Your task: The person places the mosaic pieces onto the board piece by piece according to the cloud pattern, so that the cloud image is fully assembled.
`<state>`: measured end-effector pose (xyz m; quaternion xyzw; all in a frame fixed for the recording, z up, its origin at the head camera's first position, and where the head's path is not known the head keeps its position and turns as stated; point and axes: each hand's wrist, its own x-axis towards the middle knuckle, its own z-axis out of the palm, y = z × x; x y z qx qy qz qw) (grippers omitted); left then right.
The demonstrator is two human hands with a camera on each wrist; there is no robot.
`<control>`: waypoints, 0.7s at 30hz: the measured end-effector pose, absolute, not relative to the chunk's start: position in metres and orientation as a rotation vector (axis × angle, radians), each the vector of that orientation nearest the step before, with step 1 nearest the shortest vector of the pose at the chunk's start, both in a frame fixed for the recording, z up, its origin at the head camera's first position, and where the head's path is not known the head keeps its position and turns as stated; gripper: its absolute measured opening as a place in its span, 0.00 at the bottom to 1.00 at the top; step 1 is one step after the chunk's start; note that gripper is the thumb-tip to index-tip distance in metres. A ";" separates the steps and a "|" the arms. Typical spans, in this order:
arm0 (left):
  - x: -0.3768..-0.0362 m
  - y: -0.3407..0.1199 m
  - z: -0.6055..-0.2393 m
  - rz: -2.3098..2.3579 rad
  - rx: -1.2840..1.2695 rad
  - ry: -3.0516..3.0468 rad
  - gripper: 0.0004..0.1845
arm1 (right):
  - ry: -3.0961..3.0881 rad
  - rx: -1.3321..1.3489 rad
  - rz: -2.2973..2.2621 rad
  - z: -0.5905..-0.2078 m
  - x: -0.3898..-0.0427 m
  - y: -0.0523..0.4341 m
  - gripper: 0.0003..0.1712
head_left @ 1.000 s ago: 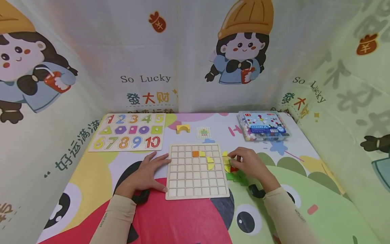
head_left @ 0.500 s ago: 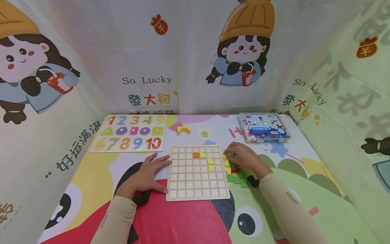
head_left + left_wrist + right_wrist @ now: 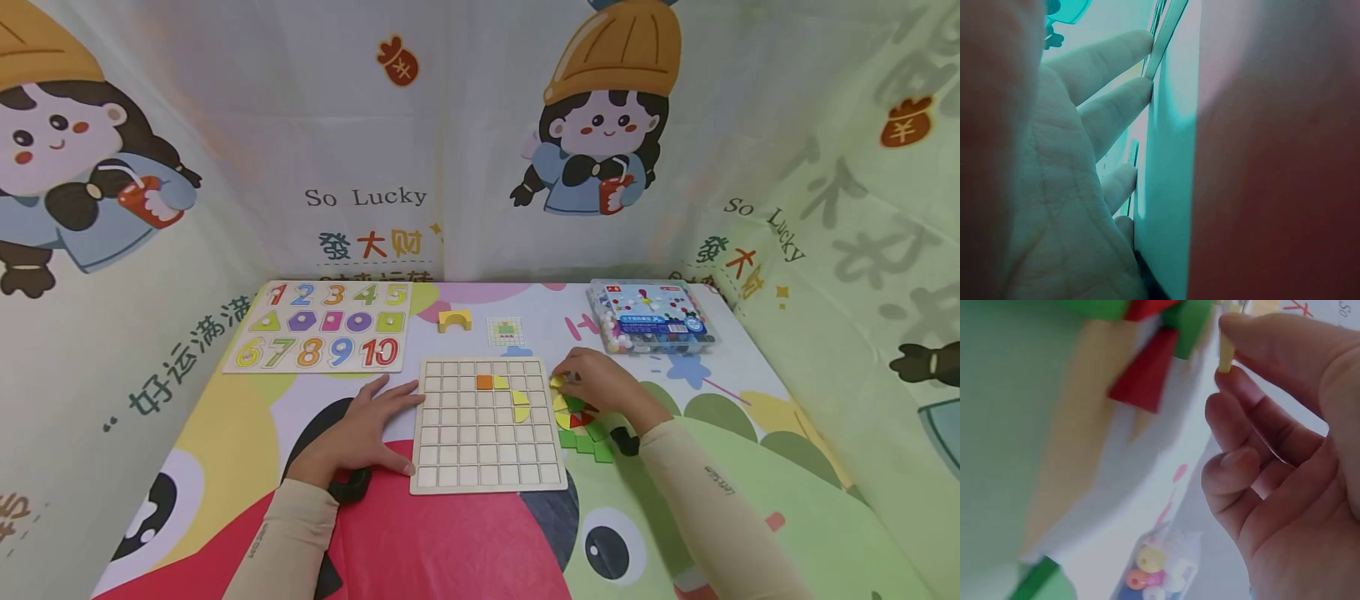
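A: What are you seeing first, over on the left?

B: I'm looking from far away, and a number board [image 3: 357,357] is lying flat at the back of the counter [image 3: 450,542]. It is showing one to ten, with a row of colored shapes in the middle.

A: What is the left hand [image 3: 356,433] doing?

B: It is stretching its fingers [image 3: 1104,59] out wide, and it is touching the left edge of the grid board [image 3: 487,454].

A: And in the middle?

B: Behind the grid board, a yellow arch block [image 3: 454,316] is standing, and a little picture card [image 3: 505,331] is lying to its right. On the grid board, an orange square [image 3: 484,382] is sitting right next to a yellow bit [image 3: 500,382]. Two more yellow bits [image 3: 521,414] are sitting close by, one in front of the other.

A: And on the right?

B: Loose pieces [image 3: 584,443] are lying in a bunch just beside the grid board. I'm seeing green, red and yellow ones.

A: Is the right hand [image 3: 609,383] holding something?

B: Yes, it is pinching a thin yellow piece [image 3: 1226,357] with its thumb and a fingertip, near the grid board's right edge. I'm not able to tell if the piece is touching the ones below. Farther back, a clear box [image 3: 652,317] with round beads in it is resting.
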<state>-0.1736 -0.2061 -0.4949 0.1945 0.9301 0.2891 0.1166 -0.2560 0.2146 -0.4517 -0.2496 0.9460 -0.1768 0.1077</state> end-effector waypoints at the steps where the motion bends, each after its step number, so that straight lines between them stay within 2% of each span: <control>1: -0.174 -0.206 -0.495 0.846 0.569 2.723 0.60 | 2.785 -0.762 -0.530 -0.451 -0.256 0.214 0.14; 21: -0.173 -0.204 -0.492 0.852 0.570 2.721 0.59 | 2.713 -1.135 -0.417 -0.437 -0.262 0.142 0.13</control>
